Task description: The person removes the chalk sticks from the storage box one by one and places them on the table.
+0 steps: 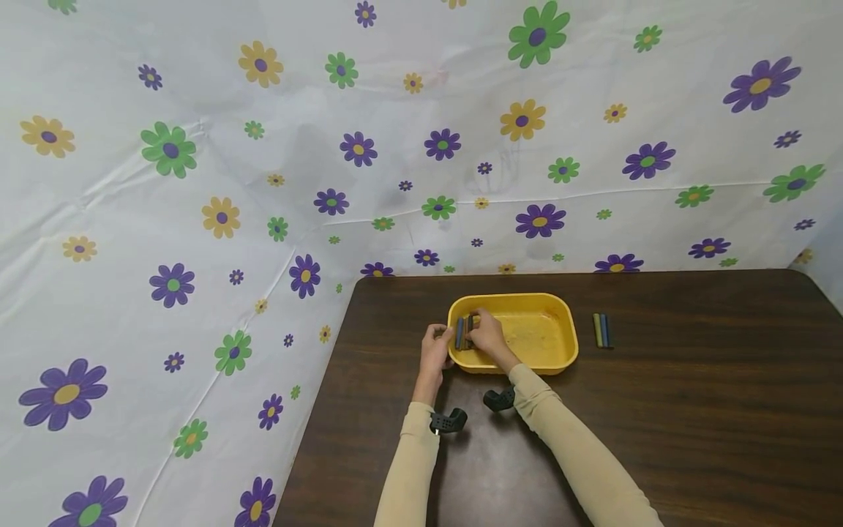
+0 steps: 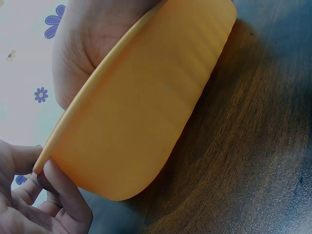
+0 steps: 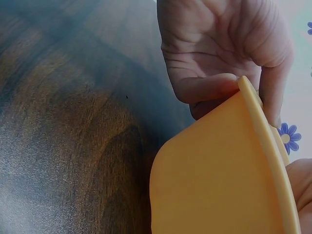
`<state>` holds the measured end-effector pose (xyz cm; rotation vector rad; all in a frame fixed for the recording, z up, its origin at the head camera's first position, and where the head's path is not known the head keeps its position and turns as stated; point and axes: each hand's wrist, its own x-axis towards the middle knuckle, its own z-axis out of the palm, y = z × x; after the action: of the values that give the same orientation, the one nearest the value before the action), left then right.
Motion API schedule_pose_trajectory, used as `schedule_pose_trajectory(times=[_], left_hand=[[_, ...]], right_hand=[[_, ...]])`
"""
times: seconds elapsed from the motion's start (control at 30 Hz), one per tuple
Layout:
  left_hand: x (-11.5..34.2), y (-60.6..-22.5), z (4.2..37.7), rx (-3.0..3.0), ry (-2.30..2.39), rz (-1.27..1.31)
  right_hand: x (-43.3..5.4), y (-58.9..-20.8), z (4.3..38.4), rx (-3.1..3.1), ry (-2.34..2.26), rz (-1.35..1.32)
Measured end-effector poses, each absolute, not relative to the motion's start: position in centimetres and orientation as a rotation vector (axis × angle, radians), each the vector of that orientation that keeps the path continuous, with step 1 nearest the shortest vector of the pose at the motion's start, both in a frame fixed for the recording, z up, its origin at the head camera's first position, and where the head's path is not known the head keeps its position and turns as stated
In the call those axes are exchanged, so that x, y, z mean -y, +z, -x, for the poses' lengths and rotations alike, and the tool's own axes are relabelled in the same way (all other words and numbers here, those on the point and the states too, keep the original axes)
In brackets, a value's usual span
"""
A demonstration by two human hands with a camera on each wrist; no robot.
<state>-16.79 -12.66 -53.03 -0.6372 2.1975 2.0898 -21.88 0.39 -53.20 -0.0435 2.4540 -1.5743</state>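
A yellow plastic tub stands on the table. My left hand pinches its left rim between thumb and fingers; the left wrist view shows this left hand at the rim's corner. Inside the tub's left end, a blue crayon-like stick, a brown stick and a black stick lie side by side. My right hand reaches over the front rim and holds the black stick by its ends. In the right wrist view, the tub wall hides the right hand's fingertips.
Right of the tub, a green stick, a blue stick and a dark one lie together on the brown wooden table. A flower-patterned white sheet covers the wall behind and to the left. Dark camera mounts sit on both wrists.
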Motion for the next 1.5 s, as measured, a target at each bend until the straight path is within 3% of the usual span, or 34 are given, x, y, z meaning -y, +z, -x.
schedule_pose_trajectory(times=[0.9,1.5], left_hand=[[12.6,-53.0,16.6,-2.215,2.096,0.636],[12.7,-52.9,16.5,-2.198,2.107,0.627]], right_hand=[[-3.5,-52.8,22.3,-2.251,-1.739,-0.036],[-7.2,-50.4,23.2,-2.086,-1.871,-0.007]])
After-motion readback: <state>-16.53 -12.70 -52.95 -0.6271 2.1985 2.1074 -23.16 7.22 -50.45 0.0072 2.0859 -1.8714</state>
